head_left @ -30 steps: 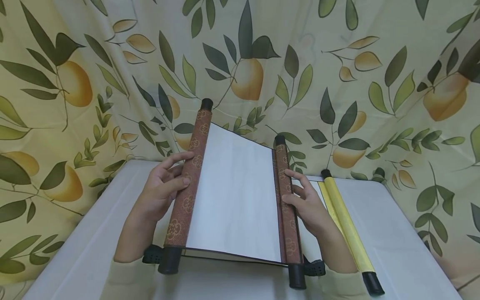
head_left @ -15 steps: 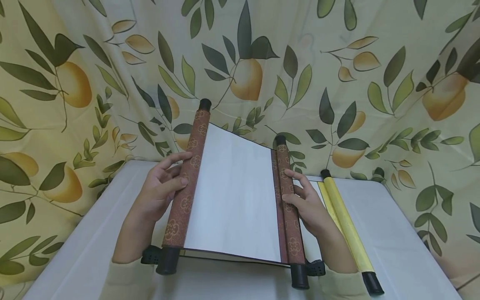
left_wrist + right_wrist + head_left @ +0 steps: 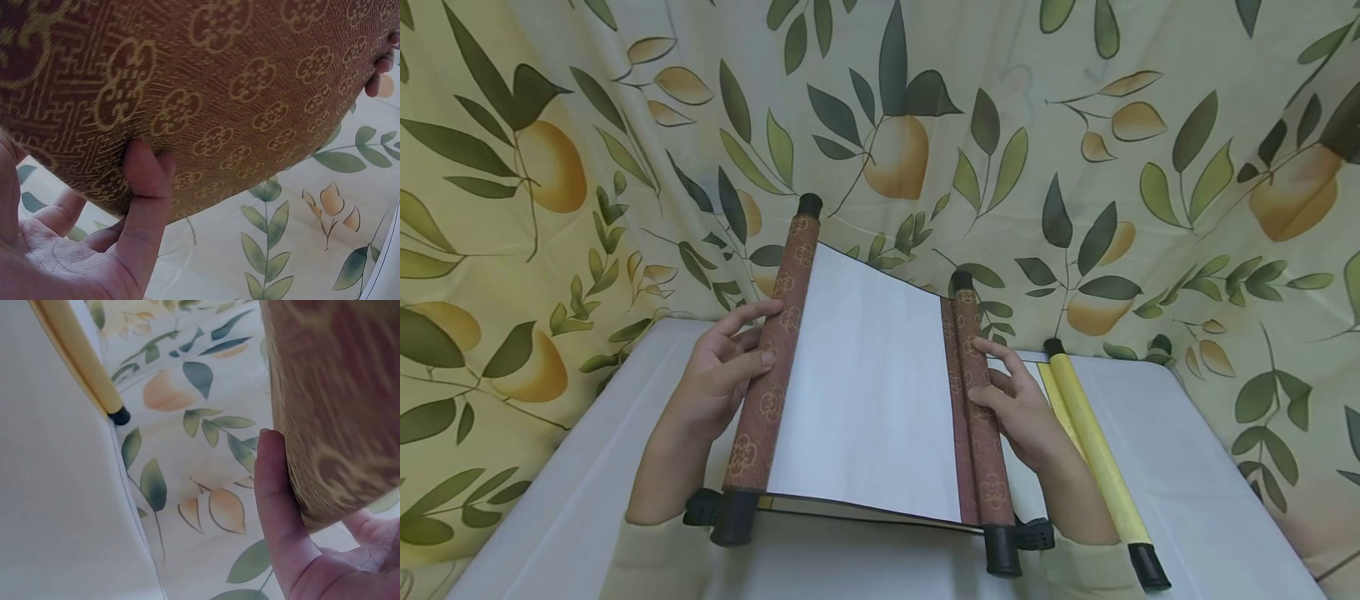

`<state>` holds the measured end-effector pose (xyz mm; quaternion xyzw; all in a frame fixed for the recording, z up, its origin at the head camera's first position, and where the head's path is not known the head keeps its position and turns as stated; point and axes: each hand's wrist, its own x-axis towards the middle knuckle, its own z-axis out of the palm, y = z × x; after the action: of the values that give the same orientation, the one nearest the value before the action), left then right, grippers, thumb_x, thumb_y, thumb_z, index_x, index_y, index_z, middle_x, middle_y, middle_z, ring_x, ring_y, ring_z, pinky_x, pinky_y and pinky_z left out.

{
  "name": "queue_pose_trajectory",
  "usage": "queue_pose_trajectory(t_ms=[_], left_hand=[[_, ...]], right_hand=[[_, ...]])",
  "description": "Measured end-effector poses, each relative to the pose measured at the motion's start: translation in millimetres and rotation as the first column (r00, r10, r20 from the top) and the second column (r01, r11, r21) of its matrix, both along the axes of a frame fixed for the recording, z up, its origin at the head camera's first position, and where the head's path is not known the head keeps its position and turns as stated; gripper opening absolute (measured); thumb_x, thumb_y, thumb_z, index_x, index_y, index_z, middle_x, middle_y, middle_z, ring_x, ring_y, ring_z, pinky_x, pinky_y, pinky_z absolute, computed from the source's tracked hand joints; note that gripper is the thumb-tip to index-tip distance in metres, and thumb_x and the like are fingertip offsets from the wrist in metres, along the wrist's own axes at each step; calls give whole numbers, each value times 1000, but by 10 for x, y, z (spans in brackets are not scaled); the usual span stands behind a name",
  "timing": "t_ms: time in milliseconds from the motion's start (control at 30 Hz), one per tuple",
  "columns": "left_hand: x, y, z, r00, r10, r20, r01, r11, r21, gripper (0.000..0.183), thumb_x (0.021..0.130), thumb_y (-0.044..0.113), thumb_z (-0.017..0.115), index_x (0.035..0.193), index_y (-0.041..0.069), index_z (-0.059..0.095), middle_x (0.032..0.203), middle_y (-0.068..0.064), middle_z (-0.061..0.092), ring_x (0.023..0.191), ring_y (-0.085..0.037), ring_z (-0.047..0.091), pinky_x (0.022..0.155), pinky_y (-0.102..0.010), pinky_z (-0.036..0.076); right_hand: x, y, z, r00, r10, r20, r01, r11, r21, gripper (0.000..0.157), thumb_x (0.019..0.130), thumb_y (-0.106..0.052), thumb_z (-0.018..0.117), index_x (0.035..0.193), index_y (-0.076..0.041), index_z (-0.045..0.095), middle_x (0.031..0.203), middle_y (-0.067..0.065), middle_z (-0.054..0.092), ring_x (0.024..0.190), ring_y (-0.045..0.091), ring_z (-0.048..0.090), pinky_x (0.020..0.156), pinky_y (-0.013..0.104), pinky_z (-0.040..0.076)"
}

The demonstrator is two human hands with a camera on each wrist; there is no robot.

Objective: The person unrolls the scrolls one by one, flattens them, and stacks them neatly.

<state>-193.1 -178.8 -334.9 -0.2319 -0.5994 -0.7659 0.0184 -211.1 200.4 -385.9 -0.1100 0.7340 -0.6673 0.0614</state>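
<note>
A hanging scroll, its plain white sheet (image 3: 872,392) partly unrolled, is held up tilted above the table. Two red-brown brocade rolls with black end knobs bound it, and a strip of the same brocade borders the sheet beside the right one. My left hand (image 3: 718,375) grips the left roll (image 3: 778,350) near its middle, thumb in front. Around the right roll (image 3: 985,442) my right hand (image 3: 1018,408) pinches with thumb and fingers. Close up in the left wrist view, gold patterns cover the brocade (image 3: 250,112) over the hand; the right wrist view shows the roll (image 3: 337,406) between thumb and fingers.
A second scroll, yellow with black knobs (image 3: 1101,450), lies on the white table (image 3: 1210,467) to the right, with part of its pale sheet showing under my right forearm. Behind the table hangs a leaf-and-fruit curtain (image 3: 970,50).
The lower ends of the two rolls have spread slightly apart, and the right roll has turned a little, so more of the brocade strip beside it shows. Both hands keep their hold.
</note>
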Motion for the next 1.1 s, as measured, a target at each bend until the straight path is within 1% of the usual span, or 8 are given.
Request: queue_pose_trajectory(t_ms=[133,300,467,767,933,1100], left_hand=[[5,5,12,1000,7,7,-7,1000,0,53,91,-8,52,141,10,49,123,-14,54,106,-16,59,79,-25,56],[9,-2,16,1000,3,6,-3,1000,9,53,91,-8,52,141,9,49,121,-13,55,103,-16,60,77,-24,56],[16,-2,13,1000,2,8,-2,1000,19,53,91,-9,52,140,10,50,121,-13,56,103,-16,61,77,-25,56],[49,-5,20,999,20,35,-22,998,51,54,91,-10,51,140,11,51,123,-12,57,103,-15,61,77,-24,56],[52,-2,38,999,15,40,-18,996,84,54,91,-9,49,141,11,50,122,-12,58,104,-16,62,78,-26,57],[53,13,55,999,0,34,-3,995,95,54,91,-10,49,142,10,50,121,-11,59,102,-16,63,77,-26,57]], right_hand=[[18,16,3,1000,-5,-9,5,1000,-7,69,94,2,51,155,-19,25,138,29,42,105,25,59,81,38,55],[24,13,11,1000,17,-17,-17,1000,-21,69,94,2,51,154,-18,24,134,28,43,101,24,59,79,38,56],[27,21,26,1000,10,-11,-10,1000,-24,69,94,2,50,154,-17,24,134,27,45,99,22,60,77,37,56],[30,10,64,1000,15,-2,-15,999,-31,68,94,2,50,154,-19,25,137,27,43,104,25,59,80,39,56],[24,13,60,1000,4,-5,-4,1000,-23,69,94,2,49,154,-20,25,135,27,45,104,25,60,80,41,55],[23,25,56,1000,-3,-7,3,1000,-15,68,94,1,50,154,-20,26,134,27,45,104,26,59,79,43,55]])
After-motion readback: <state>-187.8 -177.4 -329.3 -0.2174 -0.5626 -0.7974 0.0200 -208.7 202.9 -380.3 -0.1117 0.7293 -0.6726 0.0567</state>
